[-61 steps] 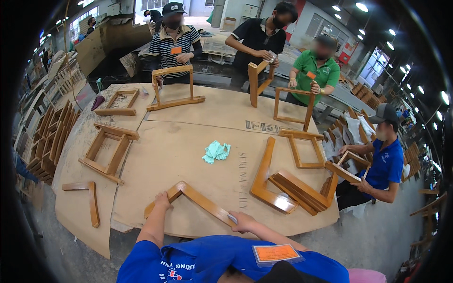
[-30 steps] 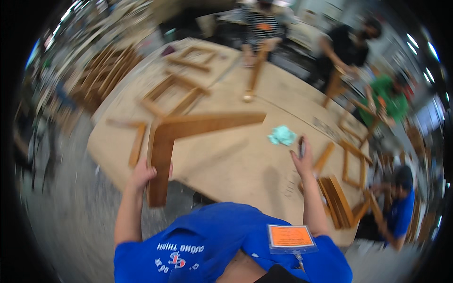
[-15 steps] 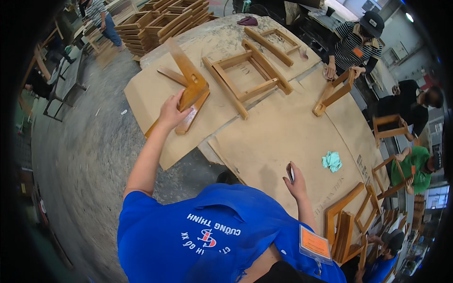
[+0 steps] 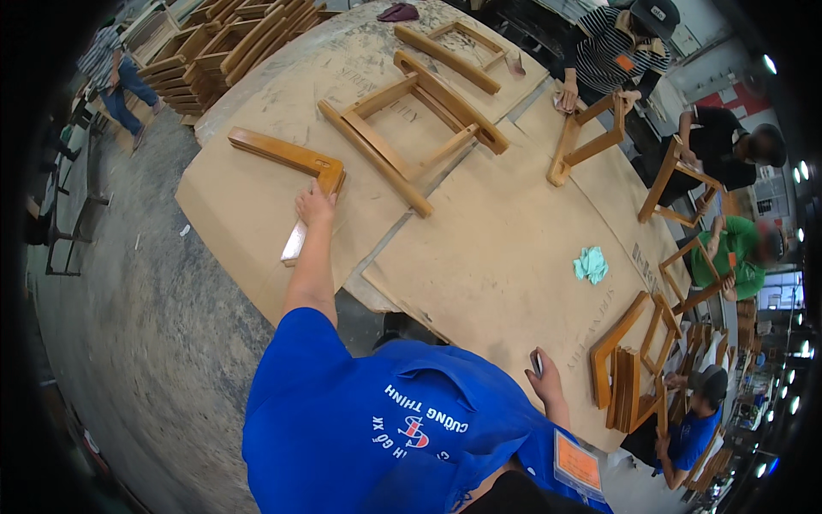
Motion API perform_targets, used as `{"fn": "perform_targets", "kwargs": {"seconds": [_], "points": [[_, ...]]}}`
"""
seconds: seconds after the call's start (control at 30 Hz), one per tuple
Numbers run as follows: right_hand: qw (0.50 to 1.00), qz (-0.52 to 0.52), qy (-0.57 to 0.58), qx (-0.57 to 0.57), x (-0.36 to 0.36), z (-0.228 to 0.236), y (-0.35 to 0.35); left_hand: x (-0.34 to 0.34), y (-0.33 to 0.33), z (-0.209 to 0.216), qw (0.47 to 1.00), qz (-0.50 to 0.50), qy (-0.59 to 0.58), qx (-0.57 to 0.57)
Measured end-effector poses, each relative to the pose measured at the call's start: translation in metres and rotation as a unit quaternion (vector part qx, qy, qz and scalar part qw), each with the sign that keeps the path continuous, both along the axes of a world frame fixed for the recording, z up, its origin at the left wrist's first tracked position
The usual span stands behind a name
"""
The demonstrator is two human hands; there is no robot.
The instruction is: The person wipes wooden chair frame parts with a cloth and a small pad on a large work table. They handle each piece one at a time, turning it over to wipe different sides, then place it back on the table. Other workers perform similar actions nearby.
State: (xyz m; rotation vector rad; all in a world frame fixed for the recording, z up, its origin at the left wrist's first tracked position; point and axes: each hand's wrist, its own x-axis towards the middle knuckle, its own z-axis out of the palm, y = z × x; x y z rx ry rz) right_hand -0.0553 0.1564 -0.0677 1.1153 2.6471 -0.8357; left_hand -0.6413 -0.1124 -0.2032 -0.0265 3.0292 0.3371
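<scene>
My left hand point(image 4: 316, 206) is stretched far out and grips a brown wooden chair-like frame point(image 4: 278, 154) near its slotted corner. That frame rests on the cardboard-covered table point(image 4: 479, 257), one arm pointing away to the left, a shiny part coming back toward me beneath my wrist. My forearm hides some of it. Near the table's close edge, my right hand point(image 4: 548, 385) has its fingers curled round a small flat dark-and-pale object point(image 4: 537, 361); its kind is unclear. Just right of my left hand lies a larger wooden frame point(image 4: 374, 160).
Another frame point(image 4: 447, 60) lies farther back, near a maroon cloth point(image 4: 398, 12). A mint-green cloth point(image 4: 591, 265) sits on the right. Several frames point(image 4: 618, 343) stand close by my right hand. Co-workers handle frames along the right side. Stacked frames point(image 4: 227, 51) rise far left.
The frame in my left hand has gone from tilted up to lying lower on the table, turned round. My view has shifted; my right hand still holds the small object.
</scene>
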Motion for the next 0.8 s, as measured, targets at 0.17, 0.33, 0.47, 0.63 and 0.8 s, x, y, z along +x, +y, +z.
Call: {"fn": "perform_targets", "kwargs": {"seconds": [0.17, 0.33, 0.47, 0.63, 0.8], "points": [[0.998, -0.049, -0.019, -0.030, 0.019, -0.019, -0.013, -0.002, -0.004, -0.020, 0.995, 0.039, -0.083, 0.046], [0.999, -0.023, -0.032, -0.030, 0.031, -0.039, -0.020, 0.018, -0.033, -0.036, 0.998, -0.019, -0.050, 0.023], [0.995, -0.034, -0.087, -0.046, 0.027, -0.045, -0.017, 0.021, -0.034, -0.040, 0.956, -0.051, -0.037, 0.285], [0.988, -0.075, -0.125, -0.049, 0.017, -0.034, -0.011, 0.014, -0.026, -0.026, 0.997, -0.079, -0.005, 0.018], [0.982, -0.081, -0.149, -0.082, 0.014, -0.023, -0.009, 0.011, -0.001, -0.014, 0.997, -0.068, -0.025, 0.002]]}}
